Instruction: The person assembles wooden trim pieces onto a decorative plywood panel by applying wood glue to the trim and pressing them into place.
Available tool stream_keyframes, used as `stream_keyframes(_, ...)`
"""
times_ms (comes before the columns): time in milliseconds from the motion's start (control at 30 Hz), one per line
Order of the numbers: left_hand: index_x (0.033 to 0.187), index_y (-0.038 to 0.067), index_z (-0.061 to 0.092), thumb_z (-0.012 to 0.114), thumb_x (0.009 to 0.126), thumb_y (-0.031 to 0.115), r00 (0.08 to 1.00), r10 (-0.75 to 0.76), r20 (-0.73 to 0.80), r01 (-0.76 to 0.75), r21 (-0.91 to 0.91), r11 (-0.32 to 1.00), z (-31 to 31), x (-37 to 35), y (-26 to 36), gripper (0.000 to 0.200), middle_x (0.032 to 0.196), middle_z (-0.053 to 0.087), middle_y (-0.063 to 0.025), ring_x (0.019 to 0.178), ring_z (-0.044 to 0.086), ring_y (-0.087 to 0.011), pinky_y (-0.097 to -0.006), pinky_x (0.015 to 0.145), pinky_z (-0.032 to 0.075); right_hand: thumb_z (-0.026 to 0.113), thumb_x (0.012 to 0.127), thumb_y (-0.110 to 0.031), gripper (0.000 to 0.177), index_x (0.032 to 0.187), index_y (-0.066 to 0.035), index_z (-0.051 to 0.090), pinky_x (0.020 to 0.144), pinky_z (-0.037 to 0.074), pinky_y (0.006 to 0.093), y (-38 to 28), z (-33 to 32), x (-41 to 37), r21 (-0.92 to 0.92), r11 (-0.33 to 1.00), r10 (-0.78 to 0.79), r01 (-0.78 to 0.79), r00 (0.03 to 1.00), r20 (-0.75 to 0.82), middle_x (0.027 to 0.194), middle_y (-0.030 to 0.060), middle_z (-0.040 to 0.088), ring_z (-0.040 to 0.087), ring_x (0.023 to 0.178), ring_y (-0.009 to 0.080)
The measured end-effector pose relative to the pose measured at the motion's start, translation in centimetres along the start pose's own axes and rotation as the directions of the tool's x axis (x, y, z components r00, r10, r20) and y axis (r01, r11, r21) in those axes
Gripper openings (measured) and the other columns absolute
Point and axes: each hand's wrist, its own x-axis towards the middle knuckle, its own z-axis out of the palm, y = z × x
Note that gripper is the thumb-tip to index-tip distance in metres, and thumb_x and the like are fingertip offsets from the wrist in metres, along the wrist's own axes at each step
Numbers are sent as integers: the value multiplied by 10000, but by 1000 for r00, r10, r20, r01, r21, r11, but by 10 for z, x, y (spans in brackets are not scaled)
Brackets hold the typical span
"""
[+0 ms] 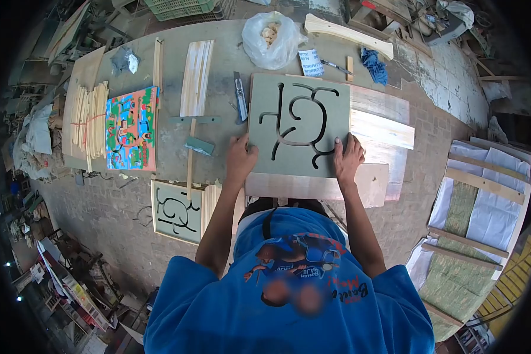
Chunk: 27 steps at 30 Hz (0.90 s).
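Observation:
A grey-green square board (265, 159) with dark curved grooves lies on the worktable in front of me. My left hand (241, 158) is at its left edge, fingers curled against the side. At the right edge, my right hand (348, 158) grips the board, with the thumb on its top face. Pale planks (312, 186) lie beneath the board and stick out at the front and right. Just left of the board are a utility knife (240, 97) and a small green block (200, 146).
A colourful printed board (132, 128) and a bundle of thin sticks (89, 124) lie on the left. Another grooved board (176, 211) sits at the table's front. Behind are a plastic bag (270, 40), a blue cloth (374, 66) and a shaped wooden piece (348, 34).

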Motion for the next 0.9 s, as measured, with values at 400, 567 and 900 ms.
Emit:
stream_keyframes(400,1177,43,633,619,777,119,997,73,-39,-74,-14,997,4,3,-6,408,875,527,-149,808,567,-334,-439,738,485,487,987,-514,640,1384,-12,505,1084,257,552,0,1,2,27,999,16,-16,1000,-1,1390,179,495,406,1293,383)
stream_keyframes(567,1203,38,634,620,775,110,998,56,-25,-57,-23,998,2,2,-5,434,890,539,-156,803,586,-324,-429,740,497,489,986,-511,633,1380,-15,509,1078,274,552,1,2,3,30,999,24,-24,1000,-6,1388,177,497,411,1287,383)
stream_keyframes(900,1193,32,638,608,781,98,997,71,-13,-72,-11,997,1,1,-3,418,914,560,-175,793,609,-340,-440,740,511,478,992,-511,635,1386,-14,499,1085,272,553,1,2,1,30,999,32,-31,999,-8,1391,179,489,395,1298,385)
